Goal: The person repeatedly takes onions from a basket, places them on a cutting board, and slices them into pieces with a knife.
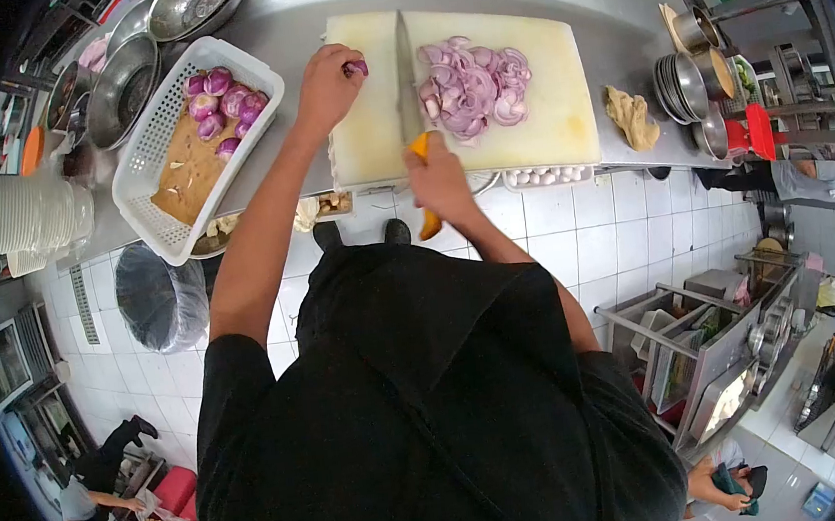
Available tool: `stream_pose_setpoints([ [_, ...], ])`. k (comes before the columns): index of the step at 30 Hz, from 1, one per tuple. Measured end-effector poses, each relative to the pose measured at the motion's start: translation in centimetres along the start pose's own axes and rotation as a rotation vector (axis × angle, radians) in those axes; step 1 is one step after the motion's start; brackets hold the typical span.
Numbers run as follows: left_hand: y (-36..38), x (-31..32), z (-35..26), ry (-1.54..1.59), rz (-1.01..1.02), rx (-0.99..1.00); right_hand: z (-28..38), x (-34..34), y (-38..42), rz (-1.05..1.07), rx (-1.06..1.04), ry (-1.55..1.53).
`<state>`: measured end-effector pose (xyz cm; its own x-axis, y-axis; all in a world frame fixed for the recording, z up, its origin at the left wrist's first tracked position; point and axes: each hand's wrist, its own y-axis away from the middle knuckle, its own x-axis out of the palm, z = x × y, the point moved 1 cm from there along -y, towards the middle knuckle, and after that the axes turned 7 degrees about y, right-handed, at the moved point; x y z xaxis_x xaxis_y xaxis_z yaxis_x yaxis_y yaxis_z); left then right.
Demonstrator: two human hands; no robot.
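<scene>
On the white cutting board [547,143] lies a pile of sliced purple onions [473,86]. My right hand [441,176] is wrapped round the orange handle of a long knife [406,76], whose blade rests along the board, left of the slices. My left hand [328,86] is at the board's left edge, its fingers closed on a small piece of purple onion [356,67]. To its left stands a white perforated basket [148,224] with several peeled purple onions [205,106] on a brown bottom.
Metal bowls [124,93] and stacked white plates [19,213] stand at the left. A crumpled tan cloth [632,117] and more metal bowls [679,87] are at the right. A lined bin [162,300] is below the counter. Other people are visible in the lower corners and at the right.
</scene>
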<state>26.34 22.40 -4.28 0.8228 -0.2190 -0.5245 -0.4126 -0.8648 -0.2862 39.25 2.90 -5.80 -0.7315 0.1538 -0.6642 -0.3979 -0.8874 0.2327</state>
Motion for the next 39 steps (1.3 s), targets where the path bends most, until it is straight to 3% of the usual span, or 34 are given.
stream_pose_setpoints([
  [5, 2.1, 1.7, 0.2, 0.082, 0.058, 0.158, -0.4, -6.7, -0.2, 0.001, -0.03, 0.229],
  [12, 3.9, 3.2, -1.7, 0.195, -0.061, 0.088, 2.9, -7.4, -0.4, 0.028, -0.175, 0.237],
  [23, 4.4, 3.3, -1.8, 0.141, -0.03, 0.054, 7.6, -10.7, 1.1, 0.324, 0.043, 0.249],
  [27, 4.3, 3.3, -1.4, 0.186, -0.037, 0.039, 5.3, -7.8, -0.5, 0.222, -0.111, 0.233],
  [30, 4.6, 3.3, -1.4, 0.185, -0.033, 0.049, 3.2, -4.1, -3.2, -0.002, -0.258, 0.389],
  [33, 4.8, 3.1, -1.4, 0.242, -0.025, 0.001, 3.8, -5.8, -4.7, 0.227, -0.069, 0.272],
  [36, 4.9, 3.3, -1.1, 0.225, -0.055, 0.039, 8.4, -9.9, -2.7, 0.352, 0.044, 0.223],
  [39, 4.6, 3.5, -0.8, 0.2, -0.078, 0.087, 3.9, -5.3, -4.3, 0.199, -0.118, 0.345],
])
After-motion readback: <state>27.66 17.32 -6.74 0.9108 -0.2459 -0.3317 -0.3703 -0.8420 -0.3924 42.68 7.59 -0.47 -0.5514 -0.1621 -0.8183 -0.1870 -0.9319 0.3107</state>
